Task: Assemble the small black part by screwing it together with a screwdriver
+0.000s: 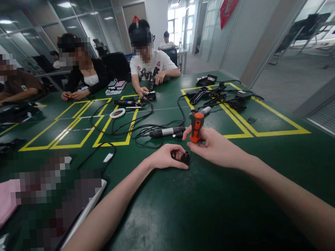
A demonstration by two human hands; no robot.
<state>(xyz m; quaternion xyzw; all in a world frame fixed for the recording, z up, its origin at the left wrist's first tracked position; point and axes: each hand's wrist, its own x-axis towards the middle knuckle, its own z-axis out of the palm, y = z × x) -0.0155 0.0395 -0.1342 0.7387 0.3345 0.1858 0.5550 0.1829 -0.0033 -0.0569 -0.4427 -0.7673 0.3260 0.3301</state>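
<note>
Fingers (pixel 178 147) of the left hand (pixel 163 157) curl around a small black part (pixel 186 159); the right hand (pixel 216 145) grips an orange screwdriver (pixel 196 126).

No text can be read, even on the red banner (pixel 230 5).

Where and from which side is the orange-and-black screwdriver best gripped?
Likely by its thick orange-and-black handle, coming from the right: it stands nearly upright with the butt end up, and the right hand holds its lower part from that side.
</note>
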